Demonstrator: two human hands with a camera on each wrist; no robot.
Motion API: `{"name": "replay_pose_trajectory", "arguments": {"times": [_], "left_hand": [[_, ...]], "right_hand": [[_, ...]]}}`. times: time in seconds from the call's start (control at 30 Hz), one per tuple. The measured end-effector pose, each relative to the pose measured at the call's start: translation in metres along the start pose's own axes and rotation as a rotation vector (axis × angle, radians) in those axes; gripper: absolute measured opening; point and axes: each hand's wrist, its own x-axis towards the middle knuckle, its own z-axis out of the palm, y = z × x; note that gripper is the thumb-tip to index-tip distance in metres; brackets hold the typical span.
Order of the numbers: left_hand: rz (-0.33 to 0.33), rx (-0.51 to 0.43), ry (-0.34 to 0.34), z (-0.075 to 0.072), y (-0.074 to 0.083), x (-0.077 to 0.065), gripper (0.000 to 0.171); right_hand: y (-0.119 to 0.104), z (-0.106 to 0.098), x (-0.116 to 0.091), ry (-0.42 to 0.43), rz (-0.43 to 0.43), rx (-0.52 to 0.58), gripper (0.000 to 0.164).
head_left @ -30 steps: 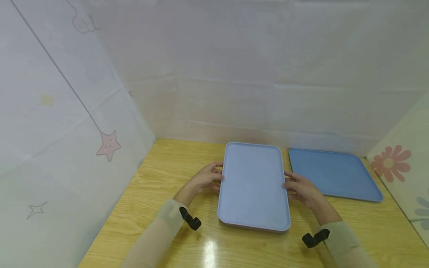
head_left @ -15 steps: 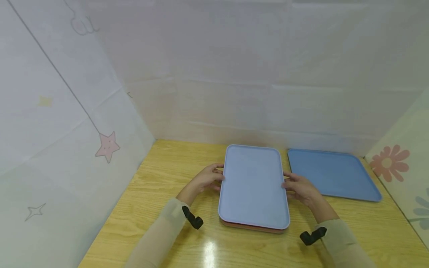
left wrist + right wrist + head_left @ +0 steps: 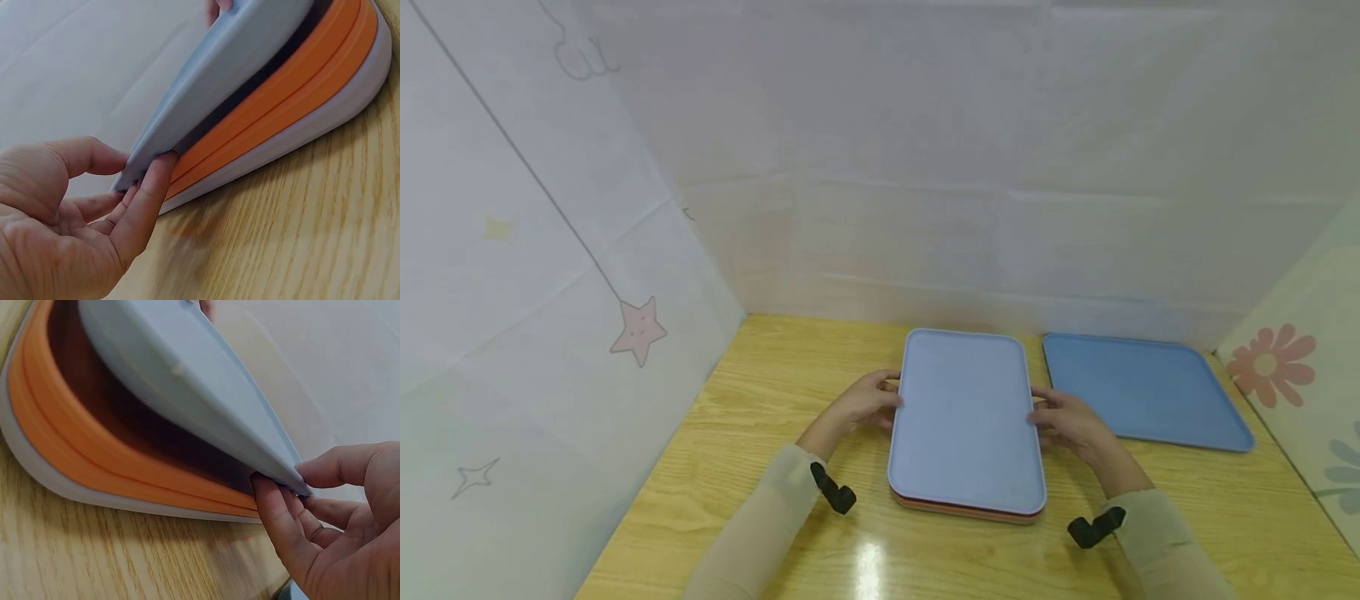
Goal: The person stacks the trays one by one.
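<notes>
Between my two hands is a light blue rectangular tray (image 3: 967,421), its long sides gripped at about the middle. My left hand (image 3: 861,402) pinches the left rim, thumb above and fingers below. At the opposite rim, my right hand (image 3: 1071,421) pinches in the same way. Under this tray lies a stack: orange trays (image 3: 306,81) above a whitish tray (image 3: 379,69) on the table. Both wrist views show a dark gap between the blue tray and the orange trays (image 3: 112,469), so its near end stands apart from them. The orange trays' upper faces are mostly hidden.
A darker blue tray (image 3: 1150,392) lies flat at the back right of the wooden table (image 3: 775,375), close to my right hand. Pale printed sheets (image 3: 880,167) stand behind the table and along both sides. A black wrist mount (image 3: 833,489) sits on each sleeve.
The light blue tray has sunk a little toward the stack, held by both hands throughout. More of the orange edge now shows below its near rim. The darker blue tray stays put.
</notes>
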Motion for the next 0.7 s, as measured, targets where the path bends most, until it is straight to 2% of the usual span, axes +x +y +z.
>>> {"name": "replay_pose_trajectory", "arguments": {"times": [0.27, 0.4, 0.7], "left_hand": [[0.015, 0.087, -0.014, -0.0008, -0.0028, 0.0028, 0.066], [0.001, 0.138, -0.005, -0.0001, -0.0036, 0.0037, 0.064], [-0.018, 0.164, 0.002, 0.0025, -0.0008, 0.0033, 0.066]], "right_hand": [[-0.0046, 0.0037, -0.0031, 0.027, -0.005, -0.099, 0.074], [-0.0048, 0.0053, -0.004, 0.051, 0.002, -0.15, 0.072], [-0.0046, 0.0048, -0.0036, 0.074, 0.012, -0.206, 0.072]]}}
